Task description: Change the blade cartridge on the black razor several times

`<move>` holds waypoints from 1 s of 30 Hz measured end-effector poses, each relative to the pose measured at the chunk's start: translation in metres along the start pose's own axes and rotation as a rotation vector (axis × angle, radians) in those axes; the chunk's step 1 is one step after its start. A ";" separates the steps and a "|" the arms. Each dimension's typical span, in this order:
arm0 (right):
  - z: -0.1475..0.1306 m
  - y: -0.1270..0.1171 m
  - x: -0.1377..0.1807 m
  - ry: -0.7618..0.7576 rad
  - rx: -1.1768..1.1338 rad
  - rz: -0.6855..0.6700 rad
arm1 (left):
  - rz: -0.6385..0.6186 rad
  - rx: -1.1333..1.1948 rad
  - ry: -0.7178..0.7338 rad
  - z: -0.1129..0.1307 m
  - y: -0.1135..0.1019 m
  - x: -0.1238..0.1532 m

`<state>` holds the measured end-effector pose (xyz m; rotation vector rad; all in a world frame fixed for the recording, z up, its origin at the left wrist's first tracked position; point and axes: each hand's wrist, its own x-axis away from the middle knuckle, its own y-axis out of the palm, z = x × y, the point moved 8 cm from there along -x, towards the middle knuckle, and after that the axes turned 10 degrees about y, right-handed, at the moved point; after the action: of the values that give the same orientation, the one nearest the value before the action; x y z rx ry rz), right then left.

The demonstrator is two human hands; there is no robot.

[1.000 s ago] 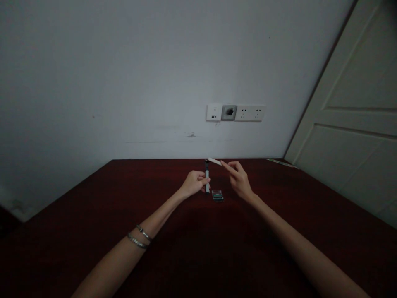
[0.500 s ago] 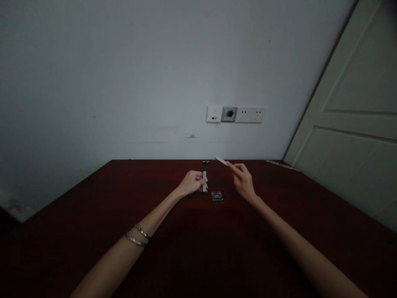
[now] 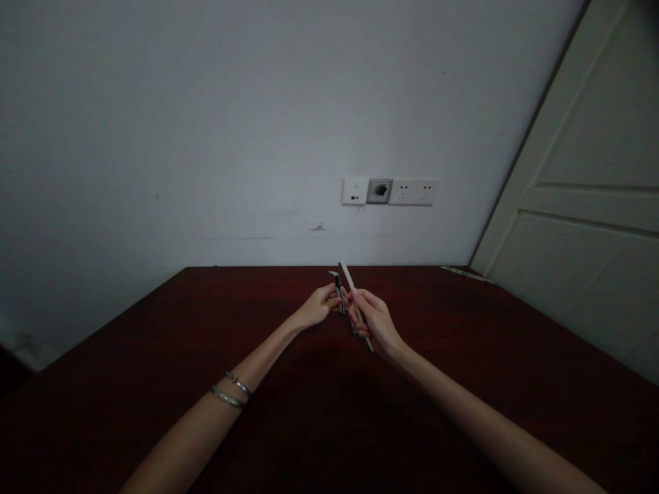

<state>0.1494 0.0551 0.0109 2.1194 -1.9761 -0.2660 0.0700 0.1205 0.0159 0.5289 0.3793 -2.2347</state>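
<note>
Razor is in the left hand, below the socket panel and a touch left of its left end. Pale handle with dark parts, head up top, tilted left. Left-hand fingers are closed in a pinch on the handle, thumb on the near side, no slack that I can see.

Right hand sits below the panel, fingers curled round a white stick. Stick slants, upper end up-left toward the panel's left end, lower end poking out under the hand. Fingers are bunched tight on it. Both hands are right beside each other; can't tell if the fingertips touch.

Something small shows under the right-hand fingers, below the panel, mostly hidden. Can't make it out.

Two bracelets on the left forearm, well below and left of the panel. Dark red table runs under it all, below the panel. Thin strip lies at the table's back edge, below and right of the panel. Pale door is right of the panel.
</note>
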 end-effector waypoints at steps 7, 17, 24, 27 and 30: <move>0.009 0.005 0.005 0.003 -0.055 -0.028 | -0.001 -0.054 0.014 0.005 -0.001 -0.001; 0.019 0.017 0.008 0.057 -0.165 -0.107 | -0.016 -0.057 0.024 0.008 0.002 -0.003; 0.015 0.019 0.011 0.062 -0.188 -0.098 | -0.028 -0.224 0.073 0.003 -0.003 -0.002; 0.011 0.022 0.013 0.040 -0.196 -0.097 | -0.006 -0.305 0.086 0.006 -0.007 0.000; 0.013 0.022 0.013 0.035 -0.189 -0.081 | 0.022 -0.412 0.103 0.014 -0.010 0.000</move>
<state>0.1255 0.0404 0.0056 2.0706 -1.7723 -0.4101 0.0594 0.1208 0.0290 0.4233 0.8587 -2.0349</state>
